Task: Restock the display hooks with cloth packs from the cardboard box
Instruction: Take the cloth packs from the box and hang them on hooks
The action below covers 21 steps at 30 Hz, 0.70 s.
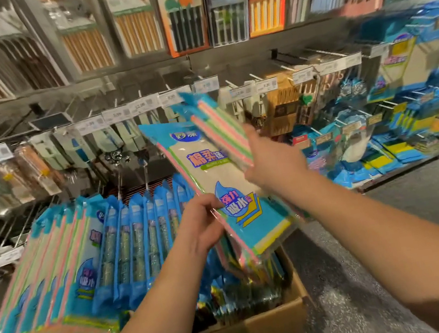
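Seemingly mid-transfer, a person stands over an open cardboard box point(247, 331) in a shop aisle, seen from their own head. The left hand point(201, 224) curls round the lower edge of a stack of cloth packs point(225, 194) raised above the box. The right hand point(271, 155) grasps a further pack point(218, 129) at its side, lifted apart toward the shelving. More packs point(55, 264) stand on edge in the box at left, beside blue packets of scourers point(137, 237).

The packs look light and floppy, soft cloth in glossy film that is probably slippery, so a stack could fan out and slide. A pinch near the top header, where a hanging hole would likely be, seems the surest hold, though no hole can be made out.

Behind, wire display hooks point(318, 54) with price tags point(118, 113) jut from a grey panel, hung with kitchen goods, chopstick sets point(182, 13) above. At right, blue cleaning cloths point(399, 149) fill low hooks. The floor point(433, 198) is dark, speckled and hard.
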Each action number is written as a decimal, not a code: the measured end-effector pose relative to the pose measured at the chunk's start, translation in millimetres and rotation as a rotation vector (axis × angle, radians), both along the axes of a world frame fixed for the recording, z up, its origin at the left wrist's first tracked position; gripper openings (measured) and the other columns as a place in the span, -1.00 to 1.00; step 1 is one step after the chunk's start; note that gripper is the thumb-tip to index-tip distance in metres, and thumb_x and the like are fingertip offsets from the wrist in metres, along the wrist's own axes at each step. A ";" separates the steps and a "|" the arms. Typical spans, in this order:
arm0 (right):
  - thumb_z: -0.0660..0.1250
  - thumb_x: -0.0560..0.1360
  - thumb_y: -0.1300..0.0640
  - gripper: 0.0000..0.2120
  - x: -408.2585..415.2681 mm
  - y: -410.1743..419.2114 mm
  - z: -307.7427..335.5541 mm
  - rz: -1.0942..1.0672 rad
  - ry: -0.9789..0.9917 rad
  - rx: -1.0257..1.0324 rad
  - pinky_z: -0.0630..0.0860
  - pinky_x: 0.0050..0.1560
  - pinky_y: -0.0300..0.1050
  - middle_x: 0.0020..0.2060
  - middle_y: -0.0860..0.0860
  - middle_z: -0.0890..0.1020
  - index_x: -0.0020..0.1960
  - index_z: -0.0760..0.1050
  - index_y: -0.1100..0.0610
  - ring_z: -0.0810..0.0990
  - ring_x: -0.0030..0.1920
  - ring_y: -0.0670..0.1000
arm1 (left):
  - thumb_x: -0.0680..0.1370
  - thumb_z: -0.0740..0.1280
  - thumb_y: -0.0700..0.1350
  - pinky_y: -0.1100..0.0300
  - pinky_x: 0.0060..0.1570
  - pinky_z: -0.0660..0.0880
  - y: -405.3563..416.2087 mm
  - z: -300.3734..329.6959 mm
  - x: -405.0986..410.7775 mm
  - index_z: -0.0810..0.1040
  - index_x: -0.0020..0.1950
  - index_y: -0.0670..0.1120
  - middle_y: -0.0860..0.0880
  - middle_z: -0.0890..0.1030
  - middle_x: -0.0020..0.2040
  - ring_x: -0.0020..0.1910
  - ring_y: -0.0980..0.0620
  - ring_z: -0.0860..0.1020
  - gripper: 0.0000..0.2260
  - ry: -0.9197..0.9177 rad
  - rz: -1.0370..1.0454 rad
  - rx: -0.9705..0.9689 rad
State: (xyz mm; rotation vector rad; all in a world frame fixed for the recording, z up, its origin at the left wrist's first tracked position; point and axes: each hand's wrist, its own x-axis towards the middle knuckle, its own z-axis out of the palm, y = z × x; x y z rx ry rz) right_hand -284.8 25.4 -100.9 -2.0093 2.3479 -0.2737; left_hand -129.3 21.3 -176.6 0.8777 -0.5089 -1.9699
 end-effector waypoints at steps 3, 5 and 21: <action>0.28 0.52 0.07 -0.18 -0.3 12.1 -2.1 0.057 0.102 0.016 0.35 -0.21 -0.05 0.33 0.05 0.48 0.60 -0.16 0.03 0.60 0.11 0.19 | 0.22 0.18 -0.40 -0.30 0.34 0.40 -0.8 -0.6 -26.6 0.49 0.13 -0.33 -0.35 0.55 0.19 0.15 -0.32 0.54 -0.52 0.041 -0.059 -0.048; 0.26 0.54 0.08 -0.29 -13.5 19.3 -4.0 0.078 0.124 0.007 0.33 -0.20 -0.06 0.34 0.02 0.47 0.57 -0.03 0.05 0.58 0.17 0.15 | 0.24 0.27 -0.35 -0.27 0.33 0.44 -1.2 -2.8 -43.6 0.50 0.15 -0.33 -0.35 0.55 0.20 0.12 -0.30 0.58 -0.54 0.077 -0.086 -0.064; 0.19 0.59 -0.18 -0.45 -297.6 78.6 16.9 0.257 -0.063 0.192 0.35 0.31 -0.01 0.42 0.03 0.45 0.49 0.26 0.03 0.37 0.38 0.17 | 0.26 0.61 0.00 -0.07 -0.05 0.65 40.9 -39.9 -342.2 0.74 0.09 -0.14 -0.17 0.70 0.12 0.06 -0.14 0.69 -0.56 0.300 -0.175 -0.036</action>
